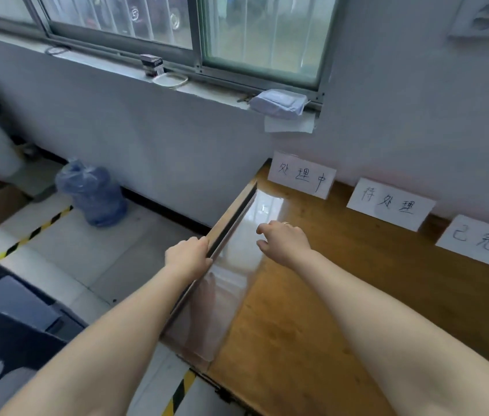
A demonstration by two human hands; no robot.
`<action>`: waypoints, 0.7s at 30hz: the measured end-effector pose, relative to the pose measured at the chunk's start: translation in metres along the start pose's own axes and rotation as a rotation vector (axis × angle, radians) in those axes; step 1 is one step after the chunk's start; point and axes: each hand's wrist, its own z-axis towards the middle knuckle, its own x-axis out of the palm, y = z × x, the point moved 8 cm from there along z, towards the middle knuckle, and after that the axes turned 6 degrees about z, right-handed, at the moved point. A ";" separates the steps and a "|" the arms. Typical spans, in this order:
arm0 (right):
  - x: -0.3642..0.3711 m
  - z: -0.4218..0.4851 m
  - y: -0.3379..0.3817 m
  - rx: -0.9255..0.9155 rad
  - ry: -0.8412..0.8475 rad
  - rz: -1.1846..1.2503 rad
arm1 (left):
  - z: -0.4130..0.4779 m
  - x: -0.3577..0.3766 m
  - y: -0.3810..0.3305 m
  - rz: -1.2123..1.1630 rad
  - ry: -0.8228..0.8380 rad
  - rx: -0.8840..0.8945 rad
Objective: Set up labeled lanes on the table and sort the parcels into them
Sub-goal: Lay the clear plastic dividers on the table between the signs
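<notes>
Labels (390,204), three white sheets with handwritten characters, propped in a row along the table's (357,295) far edge, leaning on the wall. Left label (301,175) at the far left corner, middle label (390,204) just beside it, right label (483,243) next along, cut off by the frame.

Left hand (187,256) on the table's left edge, fingers curled over it and thumb below, gripping the edge. Right hand (285,241) over the table near that edge, fingers loosely curled and slightly apart, holding nothing. Cannot tell whether touching the wood. Ring (287,224) on one finger. Bright glare along the table's left end.

On the floor left of the table, a water jug (91,193) in a blue bag and striped tape (36,232). On the window sill, a tissue pack (279,104).
</notes>
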 end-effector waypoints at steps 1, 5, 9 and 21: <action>0.006 0.007 -0.002 0.001 0.014 0.011 | 0.007 0.009 0.001 -0.018 0.030 -0.014; 0.026 0.033 -0.016 0.026 0.047 0.068 | 0.035 0.034 0.006 -0.095 0.094 -0.038; 0.044 0.048 -0.024 0.075 0.070 0.141 | 0.054 0.040 0.005 -0.101 0.055 -0.053; 0.065 0.047 -0.038 0.353 0.109 0.355 | 0.069 0.039 -0.003 -0.097 0.175 0.112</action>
